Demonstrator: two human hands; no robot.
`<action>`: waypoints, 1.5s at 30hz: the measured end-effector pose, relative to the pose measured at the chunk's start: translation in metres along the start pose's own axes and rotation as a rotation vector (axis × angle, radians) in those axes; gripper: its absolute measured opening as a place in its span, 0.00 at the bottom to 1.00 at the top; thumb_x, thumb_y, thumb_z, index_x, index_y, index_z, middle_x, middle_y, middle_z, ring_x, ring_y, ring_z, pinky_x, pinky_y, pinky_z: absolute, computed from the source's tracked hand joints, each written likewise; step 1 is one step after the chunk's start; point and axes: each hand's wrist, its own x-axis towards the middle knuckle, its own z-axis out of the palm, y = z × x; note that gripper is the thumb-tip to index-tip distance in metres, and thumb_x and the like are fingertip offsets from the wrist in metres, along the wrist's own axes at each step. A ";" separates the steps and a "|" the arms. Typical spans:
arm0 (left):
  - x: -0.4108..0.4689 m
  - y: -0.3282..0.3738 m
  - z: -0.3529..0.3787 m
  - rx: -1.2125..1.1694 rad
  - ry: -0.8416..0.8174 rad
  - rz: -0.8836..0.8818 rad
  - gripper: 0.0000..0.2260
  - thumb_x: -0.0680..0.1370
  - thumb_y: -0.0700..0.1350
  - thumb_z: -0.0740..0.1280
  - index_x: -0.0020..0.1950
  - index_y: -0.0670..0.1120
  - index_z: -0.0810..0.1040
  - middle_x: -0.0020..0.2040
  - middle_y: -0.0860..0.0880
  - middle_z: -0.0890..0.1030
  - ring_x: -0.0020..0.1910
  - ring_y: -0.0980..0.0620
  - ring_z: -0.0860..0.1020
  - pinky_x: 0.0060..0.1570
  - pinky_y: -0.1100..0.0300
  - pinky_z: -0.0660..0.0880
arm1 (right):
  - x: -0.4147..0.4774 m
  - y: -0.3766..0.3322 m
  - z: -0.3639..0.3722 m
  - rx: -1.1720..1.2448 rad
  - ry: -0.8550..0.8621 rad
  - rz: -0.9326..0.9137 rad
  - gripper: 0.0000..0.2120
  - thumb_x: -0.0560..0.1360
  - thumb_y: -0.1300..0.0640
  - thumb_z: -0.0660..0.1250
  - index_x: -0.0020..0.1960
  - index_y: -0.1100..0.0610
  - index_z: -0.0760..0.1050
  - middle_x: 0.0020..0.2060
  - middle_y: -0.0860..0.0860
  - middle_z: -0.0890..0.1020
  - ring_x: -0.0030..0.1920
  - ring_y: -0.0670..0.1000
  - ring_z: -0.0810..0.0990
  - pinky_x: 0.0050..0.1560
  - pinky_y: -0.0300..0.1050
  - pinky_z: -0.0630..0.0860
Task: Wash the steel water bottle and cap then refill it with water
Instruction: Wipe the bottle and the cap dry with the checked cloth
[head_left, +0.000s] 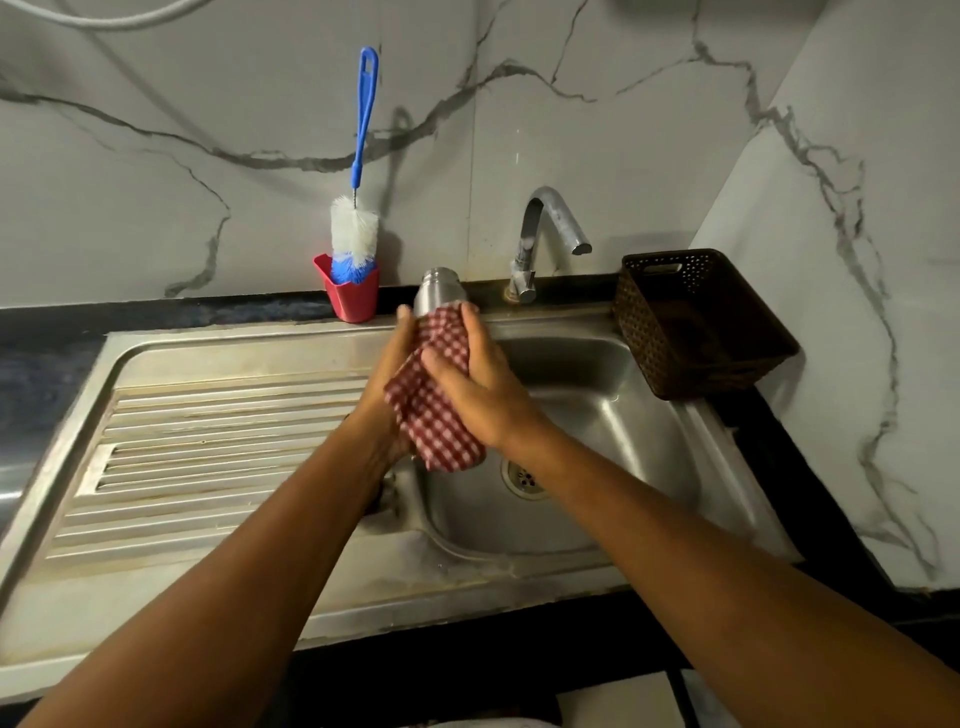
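The steel water bottle is held above the sink basin, its open neck pointing up and away from me. A red and white checked cloth is wrapped around most of its body, so only the top shoulder and neck show. My left hand grips the bottle and cloth from the left side. My right hand presses the cloth against the bottle from the right. No cap is on the neck, and I see no cap anywhere.
A tap stands behind the basin with no water running. A blue-handled bottle brush rests in a red cup at the back. A dark woven basket sits right of the basin; a ribbed drainboard lies left.
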 end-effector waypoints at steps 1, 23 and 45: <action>-0.002 -0.003 0.003 0.013 -0.032 0.004 0.26 0.84 0.65 0.58 0.61 0.43 0.80 0.46 0.44 0.87 0.44 0.47 0.86 0.42 0.53 0.82 | 0.007 -0.004 -0.004 0.041 0.023 0.018 0.40 0.78 0.34 0.61 0.83 0.42 0.45 0.78 0.55 0.65 0.71 0.57 0.72 0.70 0.63 0.72; 0.000 0.004 0.011 0.198 -0.113 0.024 0.23 0.85 0.59 0.58 0.56 0.42 0.82 0.47 0.41 0.87 0.39 0.46 0.87 0.37 0.56 0.83 | 0.040 -0.001 -0.033 0.253 0.101 0.148 0.35 0.80 0.30 0.54 0.79 0.51 0.62 0.65 0.53 0.78 0.60 0.53 0.79 0.59 0.52 0.78; 0.009 0.041 -0.012 0.344 -0.090 0.182 0.15 0.77 0.55 0.73 0.58 0.47 0.81 0.54 0.48 0.86 0.59 0.46 0.81 0.67 0.46 0.73 | 0.026 -0.011 -0.033 0.214 -0.059 0.067 0.35 0.78 0.28 0.55 0.77 0.48 0.65 0.65 0.52 0.80 0.63 0.54 0.80 0.68 0.62 0.74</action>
